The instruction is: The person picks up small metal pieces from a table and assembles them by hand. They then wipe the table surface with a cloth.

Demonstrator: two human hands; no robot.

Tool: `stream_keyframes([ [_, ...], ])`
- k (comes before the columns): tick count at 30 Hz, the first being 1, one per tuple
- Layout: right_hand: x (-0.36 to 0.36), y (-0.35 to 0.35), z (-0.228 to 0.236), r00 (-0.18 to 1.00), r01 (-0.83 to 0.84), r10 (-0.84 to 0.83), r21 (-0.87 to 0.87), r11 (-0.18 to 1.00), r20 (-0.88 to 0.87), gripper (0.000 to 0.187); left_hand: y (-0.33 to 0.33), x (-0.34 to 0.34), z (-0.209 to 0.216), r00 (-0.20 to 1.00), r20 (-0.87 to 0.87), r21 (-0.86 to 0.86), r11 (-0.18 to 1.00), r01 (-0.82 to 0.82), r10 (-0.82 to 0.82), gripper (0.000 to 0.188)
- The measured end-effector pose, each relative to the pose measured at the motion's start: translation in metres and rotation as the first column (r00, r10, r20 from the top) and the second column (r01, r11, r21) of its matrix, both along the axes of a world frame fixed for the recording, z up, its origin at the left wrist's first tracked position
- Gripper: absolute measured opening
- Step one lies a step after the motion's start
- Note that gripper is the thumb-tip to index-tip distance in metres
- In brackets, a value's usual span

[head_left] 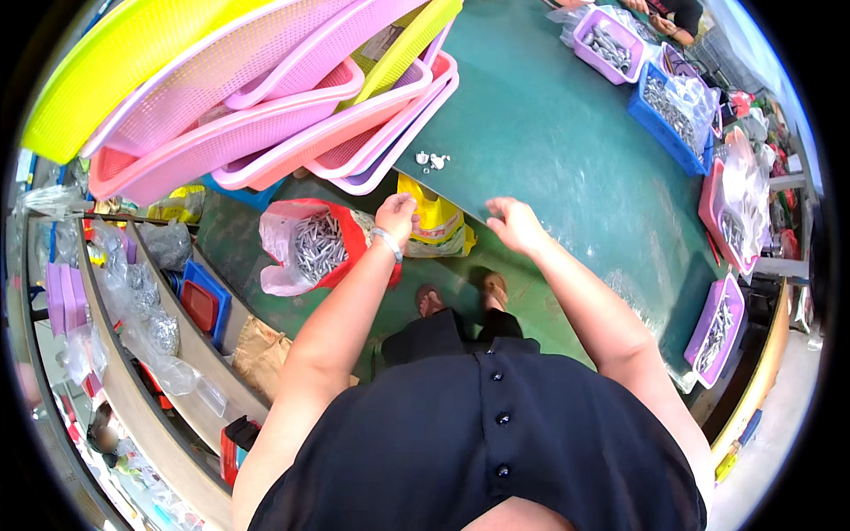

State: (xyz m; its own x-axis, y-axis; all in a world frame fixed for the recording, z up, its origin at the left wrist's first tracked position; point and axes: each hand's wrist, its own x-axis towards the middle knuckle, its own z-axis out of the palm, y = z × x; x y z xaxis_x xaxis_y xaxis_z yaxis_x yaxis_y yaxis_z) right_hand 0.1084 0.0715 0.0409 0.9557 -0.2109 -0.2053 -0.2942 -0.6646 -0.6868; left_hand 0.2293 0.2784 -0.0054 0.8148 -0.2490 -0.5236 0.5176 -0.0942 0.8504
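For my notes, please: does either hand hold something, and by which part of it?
Nothing is visibly held. The right hand is open by the table; the left hand has curled fingers, which could hide something small.

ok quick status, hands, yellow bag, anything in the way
Left hand by yellow bag, right hand near table edge. Nothing visibly held. Bag partly hidden. Stacked baskets ahead, left.
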Motion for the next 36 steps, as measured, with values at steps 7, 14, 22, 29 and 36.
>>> stream_keyframes([
  [7, 0.12, 0.012, -0.02, 0.974, -0.04, 0.047, -0.037, 0.998, 0.219, 0.034, -0.016, 0.022, -0.032, 0.824, -0.481, -0.401, 0.761, -0.511, 0.3, 0.047],
  [14, 0.146, 0.037, -0.022, 0.989, -0.127, 0.142, -0.243, 0.962, 0.049, 0.041, -0.032, 0.03, -0.044, 0.826, -0.507, -0.485, 0.71, -0.51, 0.246, 0.05],
  [22, 0.143, 0.043, -0.038, 0.956, -0.183, 0.233, -0.255, 0.95, 0.181, 0.036, -0.063, 0.041, -0.044, 0.764, -0.582, -0.489, 0.63, -0.603, 0.28, 0.041],
  [29, 0.132, 0.067, -0.044, 0.909, -0.238, 0.293, -0.206, 0.949, 0.298, 0.019, -0.05, 0.042, -0.093, 0.774, -0.626, -0.673, 0.438, -0.596, 0.091, 0.032],
  [36, 0.125, 0.069, -0.046, 0.917, -0.298, 0.277, 0.034, 0.954, 0.288, 0.026, -0.029, 0.03, -0.092, 0.82, -0.564, -0.803, 0.294, -0.519, -0.092, 0.026],
])
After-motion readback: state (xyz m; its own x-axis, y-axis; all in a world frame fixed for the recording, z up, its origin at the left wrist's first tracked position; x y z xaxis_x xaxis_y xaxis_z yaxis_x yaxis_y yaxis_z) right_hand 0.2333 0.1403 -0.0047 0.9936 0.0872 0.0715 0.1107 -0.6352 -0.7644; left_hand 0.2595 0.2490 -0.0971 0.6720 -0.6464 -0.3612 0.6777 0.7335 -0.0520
